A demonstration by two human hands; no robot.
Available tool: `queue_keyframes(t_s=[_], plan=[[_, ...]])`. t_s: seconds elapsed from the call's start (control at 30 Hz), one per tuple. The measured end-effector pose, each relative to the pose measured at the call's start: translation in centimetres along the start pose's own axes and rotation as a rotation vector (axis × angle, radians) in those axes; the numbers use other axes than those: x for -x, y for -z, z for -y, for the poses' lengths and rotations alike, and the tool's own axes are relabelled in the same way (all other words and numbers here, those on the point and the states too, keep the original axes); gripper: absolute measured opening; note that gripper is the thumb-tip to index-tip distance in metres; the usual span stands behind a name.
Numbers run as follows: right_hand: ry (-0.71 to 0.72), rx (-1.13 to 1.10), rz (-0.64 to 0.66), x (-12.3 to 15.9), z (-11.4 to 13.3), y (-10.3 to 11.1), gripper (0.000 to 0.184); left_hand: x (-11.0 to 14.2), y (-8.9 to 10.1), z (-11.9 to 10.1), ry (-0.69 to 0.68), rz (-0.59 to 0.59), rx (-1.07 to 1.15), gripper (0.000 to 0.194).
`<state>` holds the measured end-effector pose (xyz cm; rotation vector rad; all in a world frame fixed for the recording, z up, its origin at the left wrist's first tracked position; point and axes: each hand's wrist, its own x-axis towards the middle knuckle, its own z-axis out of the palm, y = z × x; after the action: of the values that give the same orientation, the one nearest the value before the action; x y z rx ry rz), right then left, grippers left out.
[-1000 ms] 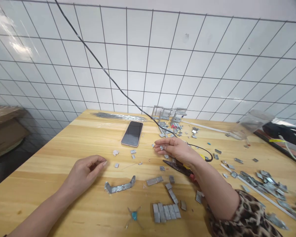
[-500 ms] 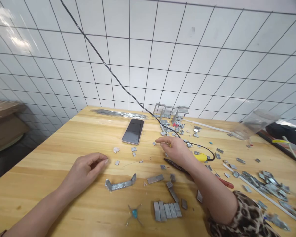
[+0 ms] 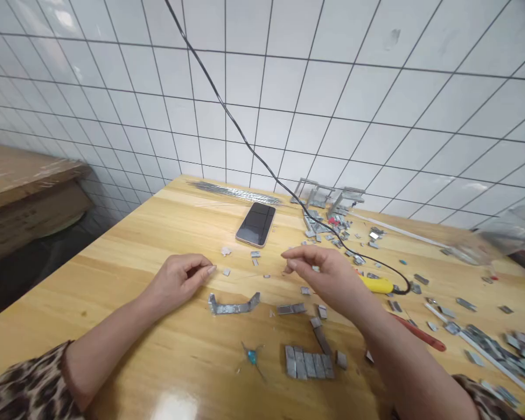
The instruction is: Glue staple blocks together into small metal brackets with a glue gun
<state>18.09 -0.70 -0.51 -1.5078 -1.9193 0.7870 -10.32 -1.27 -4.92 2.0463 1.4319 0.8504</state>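
Note:
My left hand (image 3: 181, 279) hovers over the wood at the left, thumb and forefinger tips pressed together; whatever may be between them is too small to see. A small grey metal chip (image 3: 226, 272) lies just right of those fingertips. My right hand (image 3: 328, 274) has its thumb and fingers drawn close, and I cannot make out what is in them. Below the hands sits a bent metal strip (image 3: 234, 307) with upturned ends. Flat metal pieces (image 3: 308, 363) lie in a row, with a teal bead-like piece with thin wire legs (image 3: 252, 356) left of them.
A phone (image 3: 256, 224) lies behind the hands, near a bundle of thin metal rods (image 3: 234, 192). Small metal frames (image 3: 345, 198) stand by the tiled wall. A black cable (image 3: 254, 153) runs down to a yellow handle (image 3: 376, 284). Metal pieces (image 3: 485, 344) are scattered at right.
The view has swung left, so the table sits further right. My right hand's fingers have drawn together where a small metal piece lay. My left hand keeps its pinch.

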Motion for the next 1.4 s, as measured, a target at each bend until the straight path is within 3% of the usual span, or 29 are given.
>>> queue_keyframes(t_s=[0.13, 0.33, 0.43, 0.57, 0.73, 1.03, 1.4], plan=[[-0.004, 0.038, 0.086, 1.6, -0.9, -2.0, 0.018, 0.0, 0.2, 0.2, 0.063, 0.088, 0.088, 0.030], [0.102, 0.106, 0.138, 3.0, -1.8, -4.3, 0.019, 0.3, 2.4, 0.0, 0.125, 0.446, 0.221, 0.027], [0.159, 0.127, 0.149, 2.9, -1.7, -5.3, 0.022, 0.7, 3.7, -0.8, 0.153, 0.558, 0.202, 0.034], [0.196, 0.158, 0.151, 2.9, -1.1, -6.1, 0.023, 1.2, 3.8, -2.1, 0.163, 0.531, -0.055, 0.040], [0.220, 0.205, 0.139, 3.0, -0.7, -6.8, 0.023, 1.5, 1.8, -2.9, 0.121, 0.513, -0.204, 0.032], [0.263, 0.261, 0.120, 2.9, -0.9, -7.5, 0.014, 2.2, -0.7, -2.5, -0.023, 0.386, -0.187, 0.014], [0.263, 0.267, 0.110, 3.2, -1.3, -6.9, 0.013, 2.4, -2.1, -2.8, -0.100, 0.284, -0.189, 0.013]])
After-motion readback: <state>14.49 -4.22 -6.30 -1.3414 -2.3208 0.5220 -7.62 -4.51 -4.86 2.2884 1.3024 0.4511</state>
